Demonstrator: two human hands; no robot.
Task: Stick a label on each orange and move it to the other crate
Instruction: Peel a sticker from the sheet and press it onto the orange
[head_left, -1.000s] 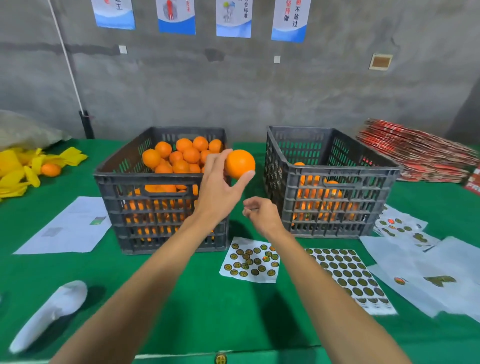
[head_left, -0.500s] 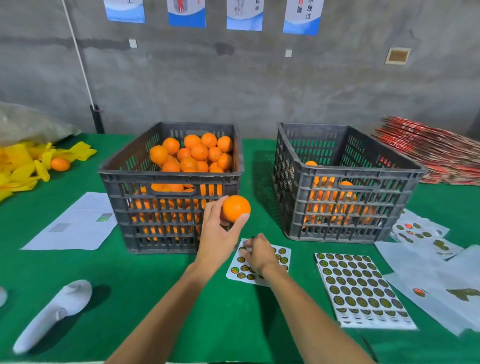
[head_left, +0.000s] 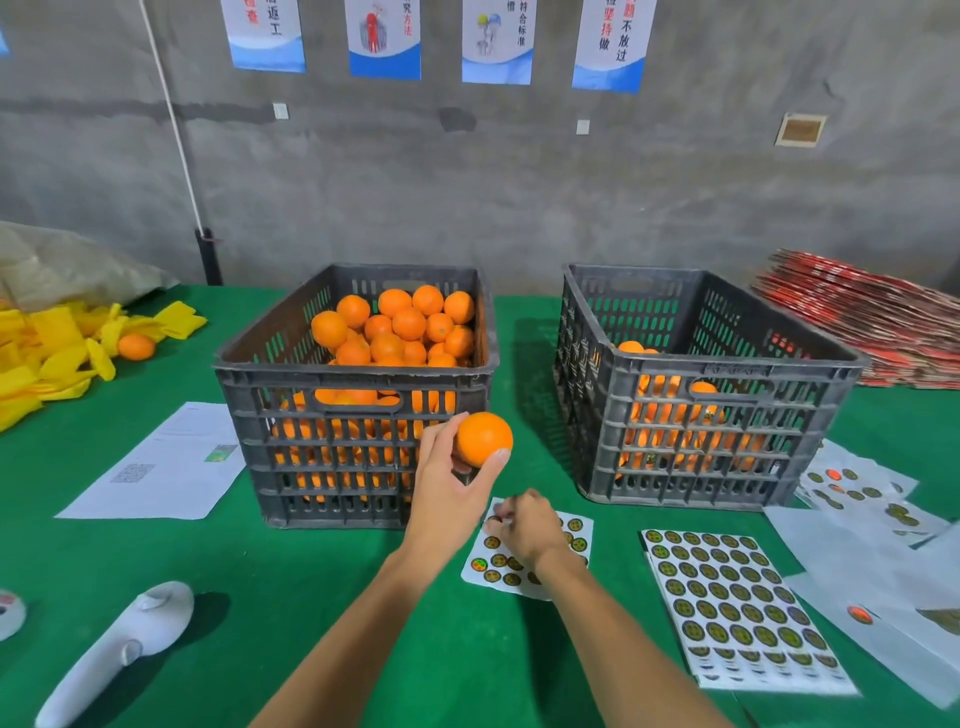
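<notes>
My left hand grips one orange in front of the left crate, which is heaped with oranges. My right hand rests with curled fingers on a small sheet of round labels lying on the green table between the crates; its fingertips pinch at the sheet's top left part, and whether a label is lifted is hidden. The right crate holds a lower layer of oranges.
A fuller label sheet lies to the right, with used backing papers beyond it. A white handheld device lies front left, a printed paper left of the crate. Yellow packing pieces and a loose orange sit far left; red flat stacks far right.
My left hand brought the orange down from above the crates to in front of the left crate. My right hand dropped onto the small label sheet.
</notes>
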